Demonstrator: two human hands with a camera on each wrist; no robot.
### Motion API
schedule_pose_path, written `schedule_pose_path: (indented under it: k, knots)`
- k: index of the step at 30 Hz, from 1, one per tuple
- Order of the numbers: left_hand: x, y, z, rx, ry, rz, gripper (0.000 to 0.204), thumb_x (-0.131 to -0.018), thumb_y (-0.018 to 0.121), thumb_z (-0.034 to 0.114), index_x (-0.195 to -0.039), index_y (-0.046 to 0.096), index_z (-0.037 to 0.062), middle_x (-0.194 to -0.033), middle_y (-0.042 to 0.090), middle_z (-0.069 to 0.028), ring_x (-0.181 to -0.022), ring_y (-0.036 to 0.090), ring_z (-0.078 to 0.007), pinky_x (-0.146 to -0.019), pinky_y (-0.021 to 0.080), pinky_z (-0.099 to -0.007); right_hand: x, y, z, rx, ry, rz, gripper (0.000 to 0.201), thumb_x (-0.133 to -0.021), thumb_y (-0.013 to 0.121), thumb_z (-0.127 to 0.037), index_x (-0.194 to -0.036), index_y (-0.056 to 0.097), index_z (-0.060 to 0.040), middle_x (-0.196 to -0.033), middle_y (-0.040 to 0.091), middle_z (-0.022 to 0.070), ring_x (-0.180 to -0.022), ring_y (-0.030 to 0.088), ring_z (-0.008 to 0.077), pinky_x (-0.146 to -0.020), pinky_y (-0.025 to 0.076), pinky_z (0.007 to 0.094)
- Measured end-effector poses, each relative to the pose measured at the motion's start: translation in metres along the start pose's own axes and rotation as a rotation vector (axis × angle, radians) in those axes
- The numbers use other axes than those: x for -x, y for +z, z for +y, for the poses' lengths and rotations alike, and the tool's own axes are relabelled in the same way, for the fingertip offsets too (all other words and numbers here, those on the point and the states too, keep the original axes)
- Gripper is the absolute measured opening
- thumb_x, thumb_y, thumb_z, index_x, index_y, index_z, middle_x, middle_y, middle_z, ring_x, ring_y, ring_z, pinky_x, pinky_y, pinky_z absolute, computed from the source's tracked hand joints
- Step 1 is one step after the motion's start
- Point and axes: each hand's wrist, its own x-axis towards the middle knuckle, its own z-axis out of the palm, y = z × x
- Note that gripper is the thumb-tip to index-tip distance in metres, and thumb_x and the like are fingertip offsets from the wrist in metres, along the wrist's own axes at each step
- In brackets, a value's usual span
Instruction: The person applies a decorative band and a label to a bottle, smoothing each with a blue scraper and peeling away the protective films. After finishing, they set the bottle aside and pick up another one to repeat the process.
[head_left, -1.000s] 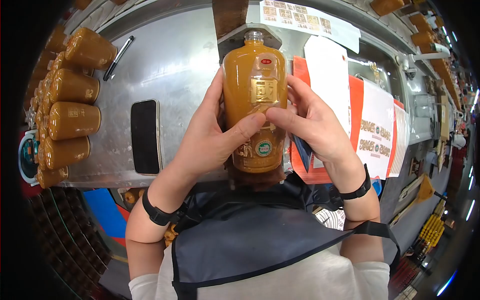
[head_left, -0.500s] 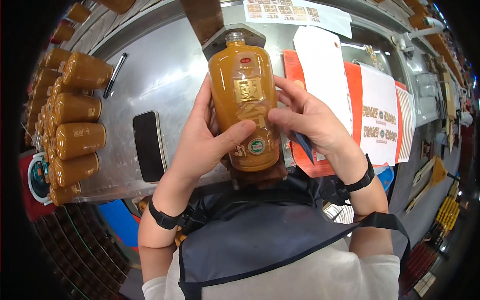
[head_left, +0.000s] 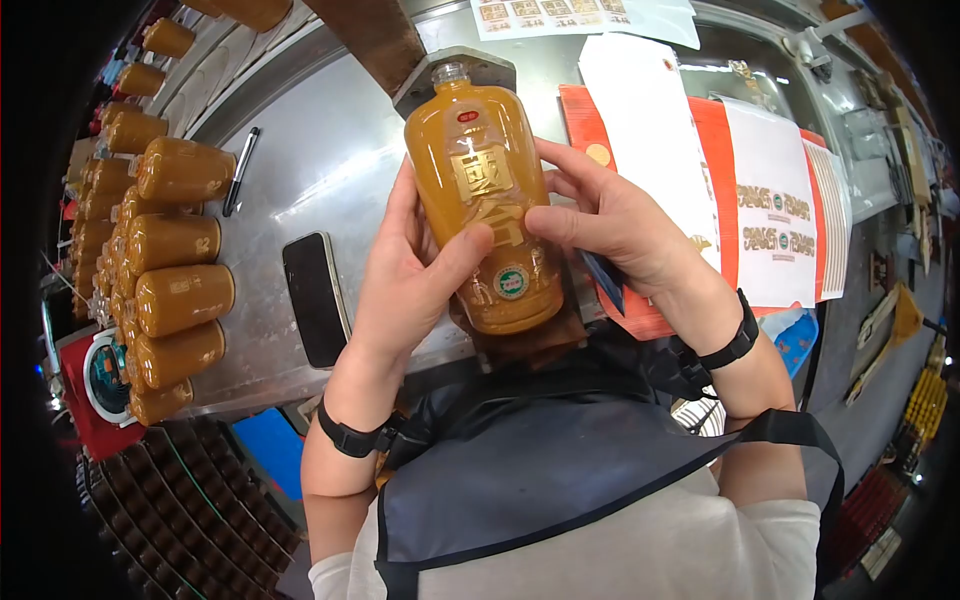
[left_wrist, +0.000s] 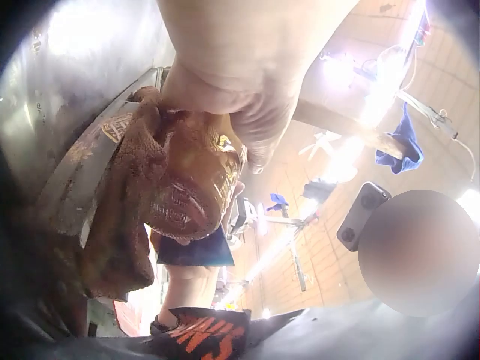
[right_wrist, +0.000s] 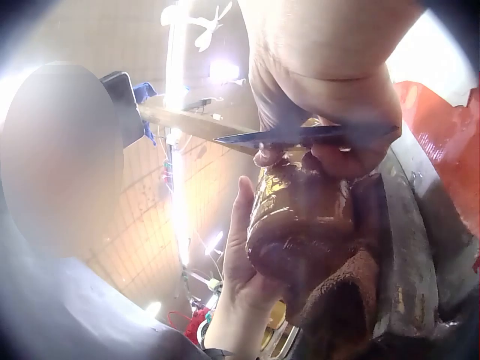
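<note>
An amber glass bottle [head_left: 480, 130] with a clear open neck, gold raised characters and a round green-and-white emblem lies face up, its neck pointing away from the person. My left hand [head_left: 400, 270] holds its left side, the thumb on the front beside the lower gold character [head_left: 508, 228]. On the other side my right hand [head_left: 625, 225] grips the bottle, its thumb pressing by that same character. A thin dark flat blade [right_wrist: 300, 136] is tucked in the right hand and sticks out below the palm. Brown cloth [left_wrist: 131, 202] lies beneath the bottle's base.
Several stacked amber bottles [head_left: 185, 290] stand at the left. A phone [head_left: 315, 300] and a pen [head_left: 241, 172] lie on the metal table [head_left: 300, 150]. At the right are red sheets [head_left: 585, 110] and white printed sheets [head_left: 768, 200]; a sticker sheet [head_left: 550, 15] lies at the back.
The thumbs, nearly touching over the lower gold character a second ago, have moved apart, and that character now shows between them. The head view has shifted and turned, so the bottle appears tilted left.
</note>
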Motion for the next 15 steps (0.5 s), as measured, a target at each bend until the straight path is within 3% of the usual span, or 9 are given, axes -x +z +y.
schedule_pose_path:
  k: [7, 15]
  knots:
    - [0.0001, 0.0007, -0.0020, 0.015, 0.001, 0.044, 0.070, -0.098, 0.062, 0.009, -0.154, 0.022, -0.0008, -0.147, 0.045, -0.0132, -0.133, 0.047, -0.0199, -0.110, 0.040, -0.0347, -0.0032, 0.0005, 0.0026, -0.007, -0.010, -0.009, 0.088, -0.085, 0.081, -0.027, -0.151, 0.032, 0.0037, -0.133, 0.056, 0.0191, -0.119, 0.058, 0.0204, -0.102, 0.045, 0.0299]
    - [0.0000, 0.0010, -0.0027, 0.054, 0.006, 0.029, 0.073, -0.098, 0.064, 0.011, -0.155, 0.021, -0.0008, -0.147, 0.045, -0.0134, -0.135, 0.046, -0.0203, -0.112, 0.038, -0.0351, -0.0027, -0.0023, 0.0038, -0.012, -0.005, -0.015, 0.091, -0.084, 0.082, -0.027, -0.152, 0.030, 0.0043, -0.136, 0.054, 0.0210, -0.122, 0.056, 0.0213, -0.104, 0.043, 0.0308]
